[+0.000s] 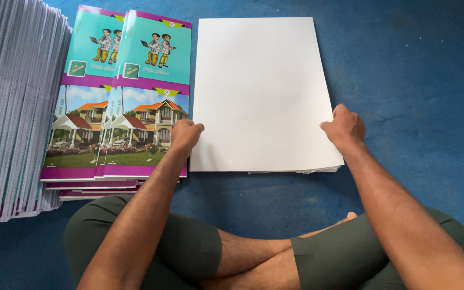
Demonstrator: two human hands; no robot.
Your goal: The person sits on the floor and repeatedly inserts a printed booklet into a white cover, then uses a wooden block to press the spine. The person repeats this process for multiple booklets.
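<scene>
Printed cover sheets (127, 102), rectangular, stacked and overlapping, left of centre on blue floor: teal upper panel with two cartoon figures, lower panel showing an orange-roofed house and lawn, purple bands between and beneath. Small square teal label (131, 71) at each upper panel's lower left.

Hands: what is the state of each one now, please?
Left hand: closed on left edge of the white sheet stack.
Right hand: closed on its right edge.
</scene>
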